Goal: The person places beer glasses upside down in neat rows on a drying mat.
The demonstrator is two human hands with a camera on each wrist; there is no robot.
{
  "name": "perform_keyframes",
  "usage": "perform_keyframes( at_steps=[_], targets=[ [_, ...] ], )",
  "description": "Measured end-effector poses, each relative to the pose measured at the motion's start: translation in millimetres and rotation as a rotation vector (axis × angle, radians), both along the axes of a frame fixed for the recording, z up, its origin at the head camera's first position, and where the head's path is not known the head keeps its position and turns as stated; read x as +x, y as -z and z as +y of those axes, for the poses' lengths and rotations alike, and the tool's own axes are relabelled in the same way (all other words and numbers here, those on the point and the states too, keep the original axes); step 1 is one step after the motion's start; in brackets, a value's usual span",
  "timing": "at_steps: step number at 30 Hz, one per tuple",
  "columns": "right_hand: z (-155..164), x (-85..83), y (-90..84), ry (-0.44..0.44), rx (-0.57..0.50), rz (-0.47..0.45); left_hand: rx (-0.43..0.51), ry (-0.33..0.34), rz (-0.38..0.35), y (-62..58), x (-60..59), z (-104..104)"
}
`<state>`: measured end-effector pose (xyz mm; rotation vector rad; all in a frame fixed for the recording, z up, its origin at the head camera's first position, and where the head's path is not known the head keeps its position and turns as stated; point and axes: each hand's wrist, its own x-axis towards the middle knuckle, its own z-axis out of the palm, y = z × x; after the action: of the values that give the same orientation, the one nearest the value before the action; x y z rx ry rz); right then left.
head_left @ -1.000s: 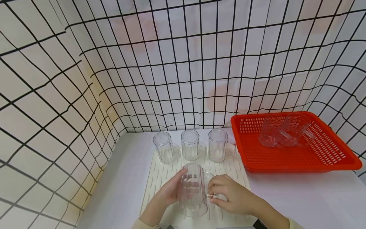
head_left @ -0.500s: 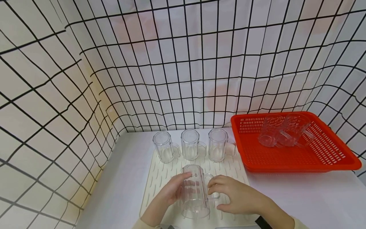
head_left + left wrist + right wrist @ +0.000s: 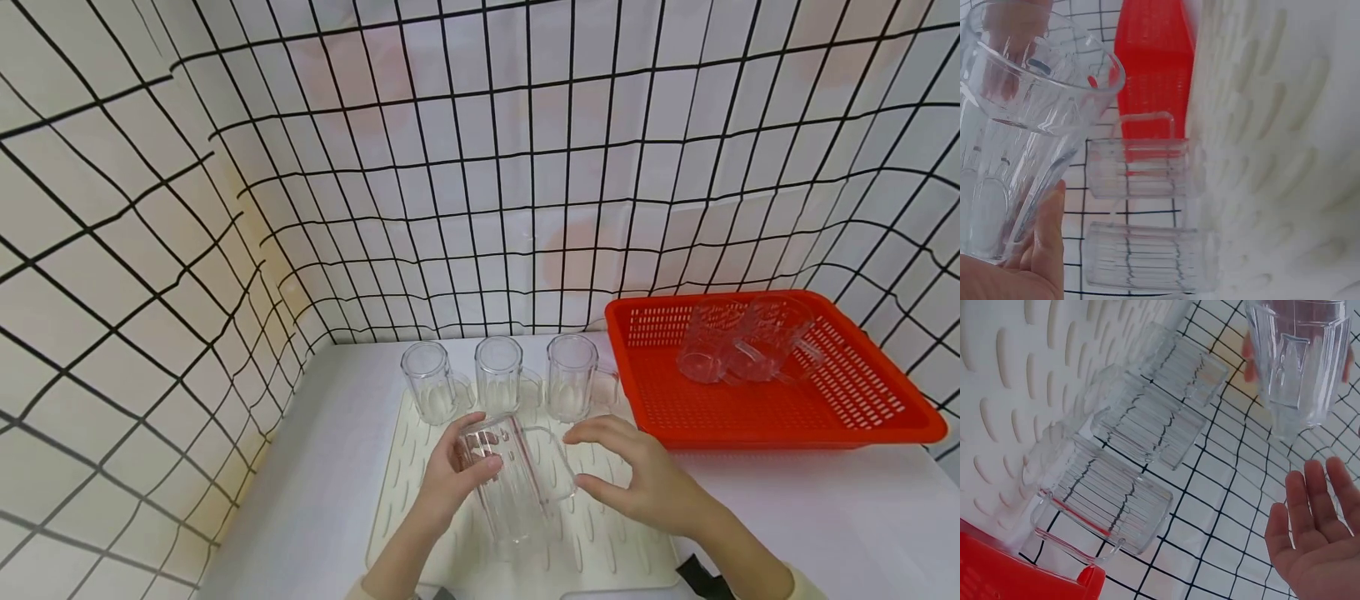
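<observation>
My left hand (image 3: 459, 471) grips a clear ribbed mug (image 3: 517, 479) by its body and holds it tilted just above the cream drying mat (image 3: 420, 467). The same mug (image 3: 1016, 144) fills the left wrist view, with my thumb (image 3: 1044, 244) on its side. My right hand (image 3: 626, 467) hovers open beside the mug's handle, fingers straight. In the right wrist view that hand (image 3: 1316, 550) is apart from the mug (image 3: 1297, 356). Three more clear mugs (image 3: 501, 379) stand in a row at the mat's far edge.
A red slotted basket (image 3: 870, 417) sits on the white table to the right, with clear mugs (image 3: 742, 342) lying in it. Black-gridded white walls close the back and left. White table surface (image 3: 825, 517) lies in front of the basket.
The mug has come up off the mat and tilted in my left hand. My right hand has let go of the handle, opened and drawn slightly right.
</observation>
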<state>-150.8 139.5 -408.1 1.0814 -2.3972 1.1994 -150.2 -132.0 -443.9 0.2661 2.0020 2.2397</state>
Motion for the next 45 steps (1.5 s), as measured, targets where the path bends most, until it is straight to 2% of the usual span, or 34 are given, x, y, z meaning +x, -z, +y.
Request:
perform_keyframes(
  at_steps=[3, 10, 14, 21, 31, 37, 41, 45],
  targets=[
    [-1.0, -0.3, -0.7, 0.014, -0.024, -0.009, -0.030, 0.020, 0.104, -5.0, 3.4, -1.4],
    [-5.9, -0.8, 6.2, 0.009, -0.025, -0.059, -0.213, 0.038, 0.297, -12.4, 11.7, -2.1],
    [-8.9, -1.3, 11.5, -0.019, -0.030, -0.060, -0.283, 0.058, 0.375, -13.6, 16.7, -2.3],
    [-14.0, -3.3, 17.7, -0.081, -0.041, -0.129, -0.316, 0.096, 0.477, -8.3, 21.1, -8.2],
    [-28.8, -7.1, 33.8, -0.238, -0.125, -0.374, -0.347, 0.147, 0.422, 2.1, 23.9, -26.8],
    [-44.6, -9.2, 44.4, -0.239, -0.179, -0.447, -0.329, 0.160, 0.402, 12.7, 20.0, -42.0],
    [-53.4, -9.0, 45.3, -0.217, -0.213, -0.487, -0.342, 0.125, 0.377, 16.0, 17.7, -50.1],
    [-60.7, -9.6, 47.5, -0.176, -0.236, -0.462, -0.364, 0.055, 0.339, 16.5, 16.3, -55.3]
  ],
)
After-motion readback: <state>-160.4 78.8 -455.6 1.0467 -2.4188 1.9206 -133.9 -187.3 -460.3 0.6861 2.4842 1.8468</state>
